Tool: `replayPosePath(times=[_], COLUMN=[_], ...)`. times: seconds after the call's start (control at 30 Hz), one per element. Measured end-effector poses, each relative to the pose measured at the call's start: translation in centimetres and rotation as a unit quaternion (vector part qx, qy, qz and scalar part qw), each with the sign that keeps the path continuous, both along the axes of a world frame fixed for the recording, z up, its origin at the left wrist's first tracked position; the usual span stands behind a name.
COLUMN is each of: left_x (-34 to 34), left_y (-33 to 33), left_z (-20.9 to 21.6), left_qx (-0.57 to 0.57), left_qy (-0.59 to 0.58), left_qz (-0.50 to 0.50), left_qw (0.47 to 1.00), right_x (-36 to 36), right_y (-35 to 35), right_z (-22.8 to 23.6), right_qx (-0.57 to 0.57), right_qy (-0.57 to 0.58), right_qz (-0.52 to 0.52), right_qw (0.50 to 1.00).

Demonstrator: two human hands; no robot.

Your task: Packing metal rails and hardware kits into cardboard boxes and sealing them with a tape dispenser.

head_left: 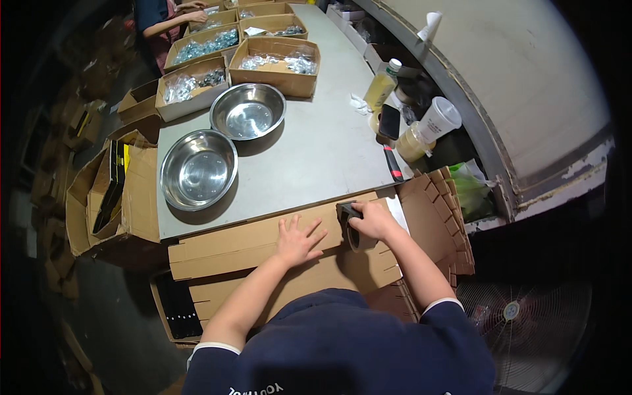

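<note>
A flat, partly folded brown cardboard box [220,253] lies along the near edge of the table, in front of my body. My left hand [299,243] rests on it with the fingers spread, pressing the upper panel. To its right, my right hand [374,221] is closed around a tape dispenser [349,210] with a brown roll in it. The dispenser's dark head touches the panel near the seam between the upper and lower cardboard parts. Whether tape is stuck down there is hidden.
Two steel bowls [199,170] [248,112] sit on the grey table [316,155]. Boxes of small bagged parts [275,66] stand beyond, near another person's hands [192,16]. A bottle [382,84], phone [389,122], cup [440,118] and red-black knife [393,163] line the right. A fan [511,311] stands lower right.
</note>
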State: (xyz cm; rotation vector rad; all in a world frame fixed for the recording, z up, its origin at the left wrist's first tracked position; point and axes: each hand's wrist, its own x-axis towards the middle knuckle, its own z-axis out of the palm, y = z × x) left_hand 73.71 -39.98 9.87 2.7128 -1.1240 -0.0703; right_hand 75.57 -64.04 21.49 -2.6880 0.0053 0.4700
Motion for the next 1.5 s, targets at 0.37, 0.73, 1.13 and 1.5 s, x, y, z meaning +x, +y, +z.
replayPosePath(times=[0.37, 0.73, 1.13, 1.5], left_x=[0.0, 2.1, -1.8, -4.0], left_y=[-1.7, -14.2, 12.5, 27.3], left_z=[-0.4, 1.6, 3.3, -0.3], left_qx=[0.014, 0.107, 0.073, -0.078], left_qy=[-0.019, 0.135, 0.060, -0.026], left_qz=[0.001, 0.091, 0.061, 0.067], left_qw=[1.000, 0.981, 0.994, 0.994], right_x=[-11.8, -19.8, -17.5, -2.2], right_y=[-3.3, -3.7, 5.6, 30.4], right_z=[-5.5, -5.2, -3.9, 0.1], right_qx=[0.222, 0.324, 0.324, 0.107], right_qy=[0.046, 0.068, 0.119, -0.083], right_qz=[-0.156, -0.212, -0.108, 0.038], right_qw=[0.961, 0.919, 0.932, 0.990])
